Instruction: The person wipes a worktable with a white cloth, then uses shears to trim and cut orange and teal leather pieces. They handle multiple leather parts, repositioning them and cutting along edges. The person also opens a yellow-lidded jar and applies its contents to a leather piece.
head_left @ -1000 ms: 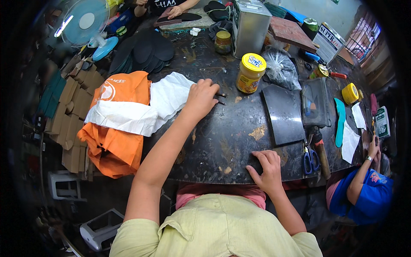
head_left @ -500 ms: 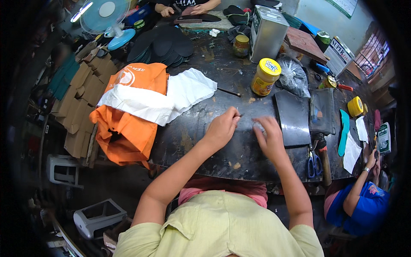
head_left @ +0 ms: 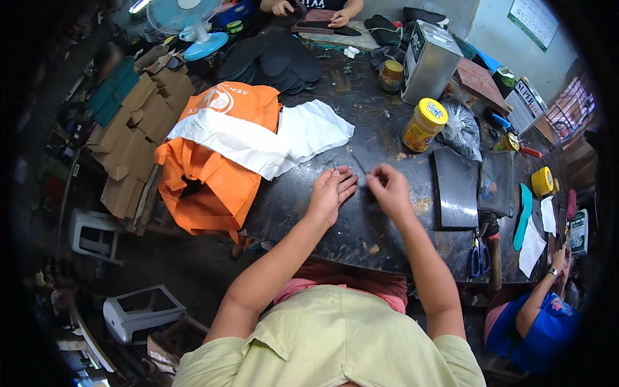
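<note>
My left hand (head_left: 327,198) is over the black table with its palm partly up and fingers stretched. Its thumb presses a small, thin, shiny piece (head_left: 336,173) against it, too small to name. Just to the right, my right hand (head_left: 389,191) pinches the end of a thin dark stick (head_left: 358,163) between thumb and fingertips. The stick slants up and left, its upper end blurred. The hands are apart. Left of them lies an orange bag (head_left: 213,209) with a white cloth (head_left: 316,132) draped over it.
A yellow-lidded jar (head_left: 422,129), black sheet (head_left: 454,187), scissors (head_left: 480,258) and metal can (head_left: 429,61) stand or lie rightward. Black sole-shaped pieces (head_left: 271,64) lie farther back. One person's hands (head_left: 338,16) work at the far side; another person (head_left: 538,316) sits right.
The dark stick has left the tabletop and is in my right hand. My left hand has turned palm-up. The view has shifted, so the table's things appear farther right.
</note>
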Motion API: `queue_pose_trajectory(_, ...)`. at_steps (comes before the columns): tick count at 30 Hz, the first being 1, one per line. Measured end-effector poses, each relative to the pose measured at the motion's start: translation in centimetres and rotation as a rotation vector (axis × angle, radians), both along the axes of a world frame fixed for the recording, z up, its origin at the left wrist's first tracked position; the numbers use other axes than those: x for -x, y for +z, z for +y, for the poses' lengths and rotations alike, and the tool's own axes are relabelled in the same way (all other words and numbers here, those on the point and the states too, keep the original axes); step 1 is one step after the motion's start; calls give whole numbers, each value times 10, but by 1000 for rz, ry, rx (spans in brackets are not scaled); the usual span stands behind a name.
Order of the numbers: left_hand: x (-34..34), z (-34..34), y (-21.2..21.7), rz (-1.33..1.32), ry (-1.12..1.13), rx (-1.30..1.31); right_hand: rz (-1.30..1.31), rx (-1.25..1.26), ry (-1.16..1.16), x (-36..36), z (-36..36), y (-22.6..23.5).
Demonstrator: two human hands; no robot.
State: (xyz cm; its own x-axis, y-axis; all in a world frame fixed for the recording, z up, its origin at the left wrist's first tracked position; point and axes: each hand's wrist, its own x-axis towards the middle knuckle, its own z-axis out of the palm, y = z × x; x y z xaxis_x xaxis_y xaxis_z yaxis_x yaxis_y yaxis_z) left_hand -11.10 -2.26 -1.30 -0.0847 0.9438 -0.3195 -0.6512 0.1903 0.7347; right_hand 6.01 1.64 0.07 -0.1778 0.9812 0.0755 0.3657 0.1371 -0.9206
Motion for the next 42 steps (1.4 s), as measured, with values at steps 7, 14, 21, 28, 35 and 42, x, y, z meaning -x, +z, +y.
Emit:
queue_pose_trajectory(7,-31,10,6,-11,-20,-112,179,-158,54,28,-48,21)
queue_pose_trajectory(14,73,92,25,1663,180,-534,-610,-511,144,-29,-70,9)
queue_pose_trajectory(21,94,105,4,2033,10,-339,-279,-231,847,-46,-161,24)
queue_pose_trajectory(28,90,93,12,1967,52,-480,-625,-465,20,-105,-160,36)
queue_pose_trajectory(35,55,54,26,1667,146,-765,-450,-333,-129,-142,-167,37)
queue_pose_trajectory(42,18,30,5,1445,-89,-689,-288,-383,325,-101,-155,26)
